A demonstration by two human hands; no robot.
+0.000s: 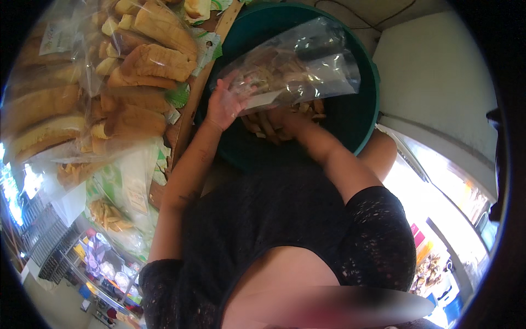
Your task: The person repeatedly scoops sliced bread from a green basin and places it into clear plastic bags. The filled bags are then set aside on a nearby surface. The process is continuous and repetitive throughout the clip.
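Note:
A clear plastic bag with bread pieces inside lies slanted across the mouth of a large green tub. My left hand grips the bag near its left end, palm up, with the fingers partly behind the film. Below the bag, my right hand reaches down among loose bread strips in the tub. It is blurred and partly covered by the bag, so whether its fingers close on a piece is unclear.
Left of the tub stands a wooden table edge. On the table, large clear bags hold several bread loaves. Nearer me lie flat plastic bags and a small bag of bread strips. A pale panel rises at the right.

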